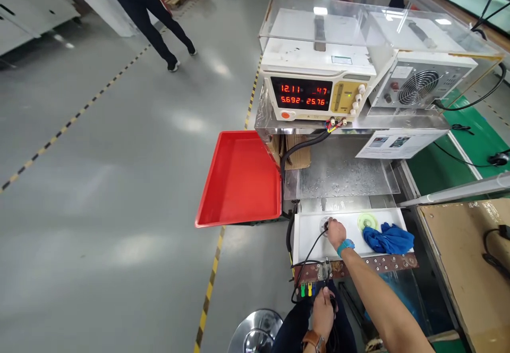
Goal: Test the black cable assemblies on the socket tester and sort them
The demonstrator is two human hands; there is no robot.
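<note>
My right hand (336, 233), with a teal watch on the wrist, reaches onto a white tray (311, 241) and closes its fingers on a small round metal part (325, 224) with a black wire running from it. My left hand (323, 309), wearing a brown-strapped watch, is closed around black cables near my lap, just below a brown terminal strip (358, 267) with green, yellow and blue plugs (307, 289).
A green disc (364, 220) and a blue cloth (388, 239) lie on the tray. Behind stand a power supply with red digits (306, 95), a fan unit (418, 85) under a clear cover, and a red tray (239, 180). A person (155, 13) walks at the far left.
</note>
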